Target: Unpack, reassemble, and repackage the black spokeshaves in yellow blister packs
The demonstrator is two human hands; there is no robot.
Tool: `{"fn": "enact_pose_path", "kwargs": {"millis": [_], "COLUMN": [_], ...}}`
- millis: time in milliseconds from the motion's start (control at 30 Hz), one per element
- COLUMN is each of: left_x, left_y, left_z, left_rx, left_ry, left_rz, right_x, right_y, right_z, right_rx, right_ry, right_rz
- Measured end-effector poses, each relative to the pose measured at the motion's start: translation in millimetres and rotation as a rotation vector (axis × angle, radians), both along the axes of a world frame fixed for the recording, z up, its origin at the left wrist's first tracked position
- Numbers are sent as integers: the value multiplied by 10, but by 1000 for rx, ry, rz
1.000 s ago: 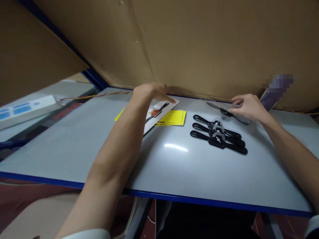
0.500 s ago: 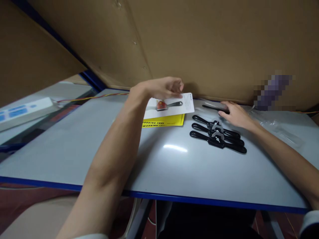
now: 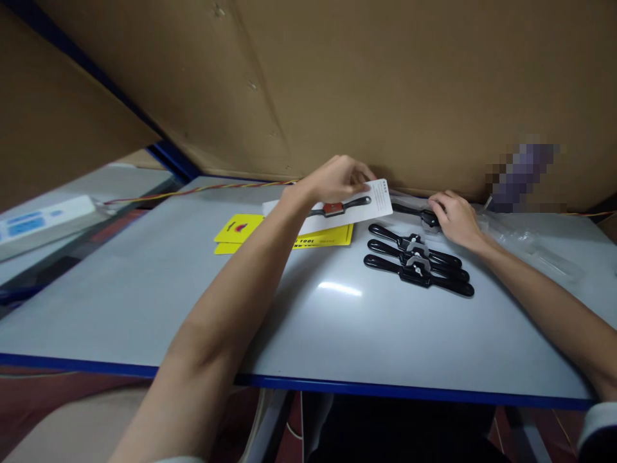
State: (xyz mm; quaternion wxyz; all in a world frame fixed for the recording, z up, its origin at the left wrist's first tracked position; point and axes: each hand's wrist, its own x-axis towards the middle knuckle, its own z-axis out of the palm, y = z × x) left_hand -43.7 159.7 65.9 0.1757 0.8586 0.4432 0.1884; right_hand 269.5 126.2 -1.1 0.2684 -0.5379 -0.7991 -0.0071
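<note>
My left hand (image 3: 343,178) pinches the upper edge of a white printed card (image 3: 315,223), which shows a picture of a spokeshave. Under it lie yellow cards (image 3: 241,230) with black lettering. At the back of the table, my right hand (image 3: 456,218) has its fingers closed on a black spokeshave (image 3: 407,209); its right end is hidden by the hand, and clear plastic shows around it. In front of that hand, three black spokeshaves (image 3: 417,278) with silvery metal parts lie side by side on the table.
Crumpled clear plastic packaging (image 3: 540,247) lies at the right rear. A brown board (image 3: 385,83) rises behind the grey table (image 3: 120,302) with its blue edge. A red and yellow cable (image 3: 202,188) runs along the back to a white power strip (image 3: 43,218) at left.
My left hand has shifted right and taken hold of the white card, which moved right, uncovering the yellow cards' left ends. My right fingers have curled onto the rear spokeshave, now showing more.
</note>
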Motion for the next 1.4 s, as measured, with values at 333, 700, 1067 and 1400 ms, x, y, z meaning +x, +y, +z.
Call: {"fn": "enact_pose_path", "kwargs": {"millis": [333,700,1067,1400], "left_x": [-9,9,349,416], "left_y": [73,63,23,45], "left_z": [-172,-155,-357,-450], "left_rx": [52,17,178,275], "left_ry": [55,210,89,197], "left_rz": [-17,34,-117,-6], "right_x": [-74,-103,-203,228], "right_y": [-72,-103,-135,-12], "right_z": [-8,21,90,534], "right_rx": [18,-23,-28,-272], "right_ry": [-35,-33,57,-308], "right_rz": [-65,-81,83,77]}}
